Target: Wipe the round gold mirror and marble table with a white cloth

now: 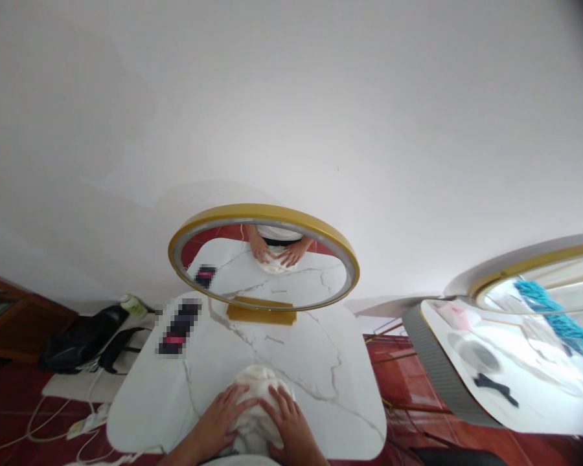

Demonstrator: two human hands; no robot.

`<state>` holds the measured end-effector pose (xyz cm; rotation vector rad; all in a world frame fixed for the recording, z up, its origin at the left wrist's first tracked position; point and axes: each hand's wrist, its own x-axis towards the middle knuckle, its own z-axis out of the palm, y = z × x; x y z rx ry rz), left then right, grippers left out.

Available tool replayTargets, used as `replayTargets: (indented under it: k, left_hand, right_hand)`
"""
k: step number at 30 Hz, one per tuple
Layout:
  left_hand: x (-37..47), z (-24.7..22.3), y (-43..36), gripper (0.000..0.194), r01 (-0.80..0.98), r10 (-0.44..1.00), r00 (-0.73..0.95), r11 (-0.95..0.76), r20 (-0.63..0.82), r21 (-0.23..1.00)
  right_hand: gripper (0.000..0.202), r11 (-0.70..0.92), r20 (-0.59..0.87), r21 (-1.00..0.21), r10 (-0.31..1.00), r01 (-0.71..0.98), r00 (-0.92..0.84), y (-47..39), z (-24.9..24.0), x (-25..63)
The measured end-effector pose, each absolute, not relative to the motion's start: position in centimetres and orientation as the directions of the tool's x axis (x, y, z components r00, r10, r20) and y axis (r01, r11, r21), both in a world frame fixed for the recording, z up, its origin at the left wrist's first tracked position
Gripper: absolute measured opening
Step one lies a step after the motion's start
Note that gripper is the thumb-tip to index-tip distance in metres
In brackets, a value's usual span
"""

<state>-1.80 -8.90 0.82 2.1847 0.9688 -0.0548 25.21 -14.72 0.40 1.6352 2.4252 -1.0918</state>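
Observation:
A bunched white cloth (258, 382) lies at the front edge of the white marble-patterned table (320, 388). My left hand (225, 417) rests on its left side with the fingers spread. On the right side lies my right hand (291, 424), its fingers also apart and touching the top of the bundle. The lower part of the cloth, near my body, is partly hidden by my hands. Both hands and the cloth are reflected in the oval gold-rimmed mirror (265, 275) at the back of the table.
A dark pixelated item (179, 327) lies at the table's left. Beside the table are a black bag (85, 340), a green-labelled bottle (133, 305) and a power strip (85, 424) with cables. At right, another table (442, 336) holds a black item (496, 390) and a second mirror (539, 265).

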Motion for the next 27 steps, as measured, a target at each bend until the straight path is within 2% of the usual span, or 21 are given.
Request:
replayTargets:
  k: [9, 17, 22, 27]
  left_hand:
    - [3.1, 1.3, -3.6, 0.089, 0.703, 0.7, 0.673, -0.506, -0.239, 0.499]
    - [6.1, 1.0, -0.9, 0.09, 0.731, 0.767, 0.616, -0.472, -0.179, 0.493]
    - [5.2, 0.9, -4.6, 0.077, 0.732, 0.773, 0.608, -0.454, -0.184, 0.508]
    - [3.3, 1.3, -9.0, 0.061, 0.634, 0.663, 0.727, -0.549, -0.178, 0.545]
  right_hand:
    - [0.093, 0.152, -0.28, -0.404, 0.918, 0.902, -0.28, -9.8, 2.4, 26.2]
    - [0.098, 0.094, -0.24, -0.342, 0.953, 0.935, -0.184, -5.8, 3.5, 27.0]
    - [0.092, 0.104, -0.219, -0.368, 0.956, 0.924, -0.194, -9.4, 2.9, 27.0]
    - [0.086, 0.153, -0.256, -0.413, 0.927, 0.898, -0.275, -15.5, 1.3, 27.9]
